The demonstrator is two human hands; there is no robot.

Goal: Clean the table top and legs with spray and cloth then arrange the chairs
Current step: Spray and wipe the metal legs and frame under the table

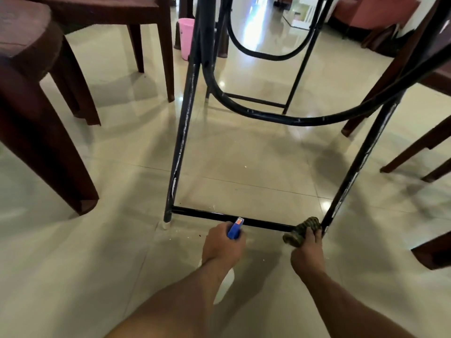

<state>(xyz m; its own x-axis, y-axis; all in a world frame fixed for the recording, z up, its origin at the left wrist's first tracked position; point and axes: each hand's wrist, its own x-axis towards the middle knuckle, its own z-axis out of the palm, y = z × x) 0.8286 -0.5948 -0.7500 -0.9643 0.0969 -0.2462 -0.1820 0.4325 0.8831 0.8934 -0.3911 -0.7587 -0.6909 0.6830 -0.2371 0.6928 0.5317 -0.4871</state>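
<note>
Tiled floor [244,167] below: left hand [223,245] grips spray bottle [234,230], right hand [308,252] clutches cloth [301,230] on crossbar [263,222].

Pink bucket [185,37] on glossy tiled floor [73,264]

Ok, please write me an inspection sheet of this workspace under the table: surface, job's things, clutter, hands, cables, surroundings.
Surface: glossy beige tiled floor, reflecting lights.
Job's things: spray bottle with blue trigger head and orange nozzle; dark patterned cloth bunched on the low black metal crossbar, next to the scuffed black table leg on the right.
Clutter: small white crumbs on the tiles.
Hands: left hand grips the bottle; right hand holds the cloth against the bar.
Cables: nothing seen.
Surroundings: dark brown plastic chairs on both sides; pink plastic bucket behind.
</note>
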